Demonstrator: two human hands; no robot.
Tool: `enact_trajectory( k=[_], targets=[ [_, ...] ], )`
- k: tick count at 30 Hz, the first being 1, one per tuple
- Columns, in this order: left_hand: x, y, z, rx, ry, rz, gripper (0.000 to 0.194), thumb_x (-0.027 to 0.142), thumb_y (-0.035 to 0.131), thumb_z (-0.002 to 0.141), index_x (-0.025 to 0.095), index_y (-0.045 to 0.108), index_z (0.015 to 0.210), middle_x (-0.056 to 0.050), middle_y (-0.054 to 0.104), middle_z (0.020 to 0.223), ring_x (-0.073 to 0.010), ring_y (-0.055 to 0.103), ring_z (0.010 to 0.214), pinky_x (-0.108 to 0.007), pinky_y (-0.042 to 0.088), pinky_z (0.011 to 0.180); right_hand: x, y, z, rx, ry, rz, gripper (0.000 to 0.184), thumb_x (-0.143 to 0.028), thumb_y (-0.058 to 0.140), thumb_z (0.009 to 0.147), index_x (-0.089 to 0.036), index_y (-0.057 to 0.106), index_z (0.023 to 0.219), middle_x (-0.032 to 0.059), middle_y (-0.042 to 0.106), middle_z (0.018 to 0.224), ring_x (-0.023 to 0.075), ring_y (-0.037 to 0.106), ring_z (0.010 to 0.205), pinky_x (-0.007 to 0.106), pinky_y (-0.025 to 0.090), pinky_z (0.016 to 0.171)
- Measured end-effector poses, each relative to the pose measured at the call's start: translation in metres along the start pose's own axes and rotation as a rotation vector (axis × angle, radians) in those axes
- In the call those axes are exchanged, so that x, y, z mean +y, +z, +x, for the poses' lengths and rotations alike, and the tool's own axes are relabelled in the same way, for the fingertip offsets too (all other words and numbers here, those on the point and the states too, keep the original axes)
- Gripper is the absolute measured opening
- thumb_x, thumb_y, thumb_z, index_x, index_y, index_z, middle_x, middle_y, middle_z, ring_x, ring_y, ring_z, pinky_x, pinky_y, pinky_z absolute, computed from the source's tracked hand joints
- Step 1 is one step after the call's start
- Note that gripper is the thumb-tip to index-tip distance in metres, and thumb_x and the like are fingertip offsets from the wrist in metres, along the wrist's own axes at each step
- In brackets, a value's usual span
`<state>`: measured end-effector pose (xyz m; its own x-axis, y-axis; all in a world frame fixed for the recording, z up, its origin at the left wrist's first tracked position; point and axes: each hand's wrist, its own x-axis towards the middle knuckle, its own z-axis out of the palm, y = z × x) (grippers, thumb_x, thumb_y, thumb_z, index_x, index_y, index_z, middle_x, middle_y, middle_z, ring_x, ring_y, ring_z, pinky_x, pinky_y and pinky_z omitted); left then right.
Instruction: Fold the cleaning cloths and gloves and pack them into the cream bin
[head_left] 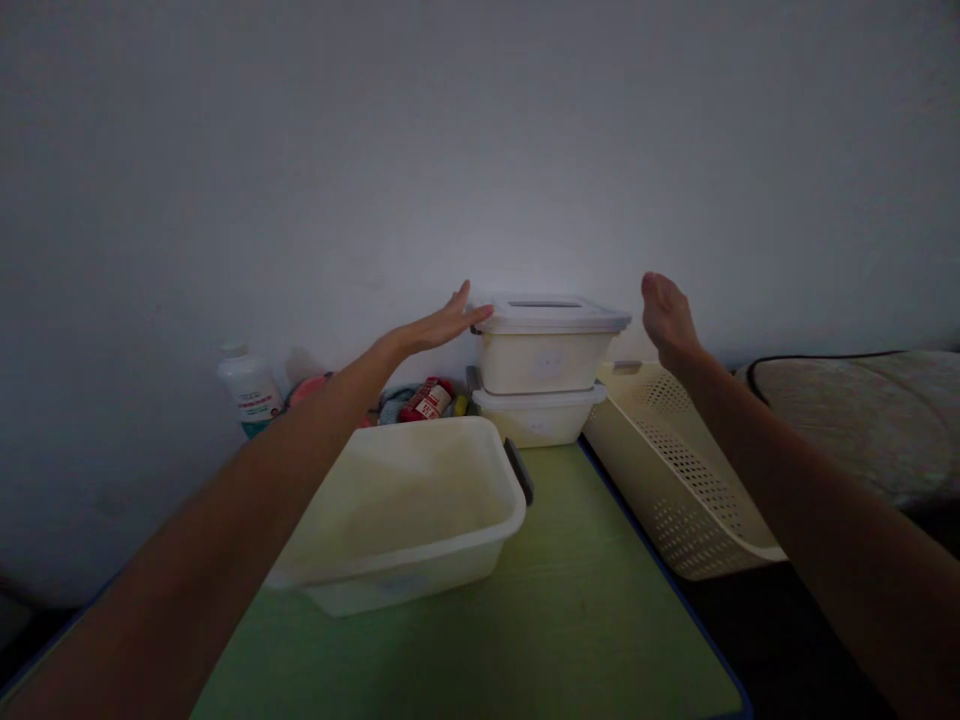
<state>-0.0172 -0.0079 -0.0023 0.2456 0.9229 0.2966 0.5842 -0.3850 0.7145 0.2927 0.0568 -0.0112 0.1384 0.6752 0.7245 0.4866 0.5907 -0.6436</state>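
Two white lidded storage boxes are stacked against the wall, an upper box [546, 362] on a lower box [536, 423]. My left hand [448, 322] is at the left end of the upper lid [559, 318], fingers apart and fingertips at its edge; whether they press on it I cannot tell. My right hand [666, 312] is raised beyond the lid's right end, with a gap between. It looks flat and holds nothing, though its fingers are foreshortened. Nearer to me stands an open white tub [420, 560] with a grey handle [519, 472], partly hidden behind my left forearm.
The green table [570, 600] has a blue edge. Off its right side sits a cream perforated laundry basket [675, 470], with a patterned padded item [862, 420] beyond. Behind the tub are a white bottle [251, 385] and a red-labelled package [429, 400].
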Motion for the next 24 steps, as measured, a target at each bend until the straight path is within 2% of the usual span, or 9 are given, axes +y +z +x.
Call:
enact_trajectory(
  k=[3, 7, 10, 13, 15, 17, 20, 22, 24],
  targets=[
    [0.007, -0.021, -0.017, 0.036, 0.028, 0.012, 0.090, 0.059, 0.043, 0.081, 0.012, 0.003, 0.146, -0.010, -0.001, 0.154, -0.0220, 0.003, 0.141, -0.036, 0.008, 0.113, -0.022, -0.003, -0.004, 0.047, -0.035, -0.038, 0.053, -0.063, 0.037, 0.081, -0.017, 0.059, 0.098, 0.0150, 0.055, 0.119, 0.0296, 0.044, 0.119, 0.050, 0.026, 0.104],
    [0.008, -0.048, -0.048, 0.092, 0.104, 0.060, 0.080, 0.061, 0.038, 0.083, 0.022, 0.007, 0.146, -0.002, 0.004, 0.154, -0.0214, 0.003, 0.142, -0.039, 0.007, 0.113, -0.045, 0.002, -0.023, 0.018, -0.050, 0.037, 0.044, -0.058, 0.040, 0.084, -0.023, 0.060, 0.100, 0.0091, 0.058, 0.117, 0.0268, 0.050, 0.113, 0.049, 0.040, 0.094],
    [-0.006, -0.062, -0.078, 0.120, 0.107, 0.021, 0.080, 0.066, 0.038, 0.081, 0.028, 0.009, 0.145, 0.001, 0.007, 0.155, -0.0243, 0.007, 0.141, -0.043, 0.009, 0.112, -0.055, 0.011, -0.050, -0.062, 0.000, 0.167, 0.042, -0.057, 0.043, 0.083, -0.026, 0.059, 0.106, 0.0072, 0.058, 0.121, 0.0261, 0.051, 0.113, 0.047, 0.045, 0.089],
    [-0.035, -0.069, -0.109, 0.167, 0.066, -0.036, 0.082, 0.070, 0.041, 0.077, 0.031, 0.016, 0.144, 0.001, 0.014, 0.154, -0.0263, 0.014, 0.140, -0.043, 0.013, 0.112, -0.058, 0.022, -0.083, -0.180, 0.076, 0.263, 0.041, -0.059, 0.045, 0.082, -0.026, 0.060, 0.102, 0.0060, 0.059, 0.119, 0.0243, 0.054, 0.111, 0.044, 0.046, 0.088],
    [-0.060, -0.069, -0.130, 0.209, 0.008, -0.086, 0.083, 0.070, 0.045, 0.074, 0.031, 0.021, 0.143, -0.002, 0.019, 0.153, -0.0270, 0.019, 0.139, -0.042, 0.017, 0.112, -0.055, 0.031, -0.106, -0.274, 0.180, 0.334, 0.038, -0.058, 0.049, 0.080, -0.026, 0.062, 0.096, 0.0053, 0.061, 0.116, 0.0233, 0.056, 0.108, 0.044, 0.046, 0.089],
    [-0.087, -0.065, -0.149, 0.222, -0.081, -0.134, 0.083, 0.071, 0.046, 0.073, 0.030, 0.024, 0.143, -0.004, 0.020, 0.152, -0.0269, 0.021, 0.139, -0.043, 0.021, 0.111, -0.047, 0.040, -0.126, -0.381, 0.348, 0.442, 0.033, -0.056, 0.055, 0.077, -0.027, 0.063, 0.092, 0.0045, 0.063, 0.113, 0.0222, 0.057, 0.107, 0.042, 0.044, 0.092],
    [-0.119, -0.052, -0.177, 0.251, -0.182, -0.142, 0.083, 0.069, 0.047, 0.073, 0.025, 0.029, 0.141, -0.006, 0.021, 0.152, -0.0269, 0.020, 0.139, -0.042, 0.020, 0.111, -0.033, 0.057, -0.154, -0.453, 0.478, 0.505, 0.029, -0.053, 0.059, 0.075, -0.027, 0.065, 0.087, 0.0054, 0.067, 0.104, 0.0229, 0.061, 0.100, 0.042, 0.046, 0.090],
    [-0.129, -0.039, -0.194, 0.301, -0.283, -0.208, 0.079, 0.066, 0.048, 0.075, 0.026, 0.030, 0.141, -0.005, 0.022, 0.152, -0.0265, 0.021, 0.139, -0.042, 0.022, 0.111, -0.024, 0.067, -0.170, -0.479, 0.554, 0.542, 0.028, -0.053, 0.061, 0.074, -0.027, 0.066, 0.084, 0.0059, 0.069, 0.100, 0.0243, 0.063, 0.096, 0.043, 0.047, 0.087],
    [-0.130, -0.026, -0.209, 0.380, -0.396, -0.385, 0.073, 0.058, 0.049, 0.078, 0.029, 0.027, 0.141, -0.004, 0.027, 0.150, -0.0243, 0.028, 0.136, -0.039, 0.027, 0.110, -0.019, 0.077, -0.185, -0.502, 0.627, 0.588, 0.029, -0.053, 0.061, 0.073, -0.027, 0.067, 0.083, 0.0060, 0.070, 0.100, 0.0257, 0.064, 0.095, 0.043, 0.048, 0.085]
  ],
)
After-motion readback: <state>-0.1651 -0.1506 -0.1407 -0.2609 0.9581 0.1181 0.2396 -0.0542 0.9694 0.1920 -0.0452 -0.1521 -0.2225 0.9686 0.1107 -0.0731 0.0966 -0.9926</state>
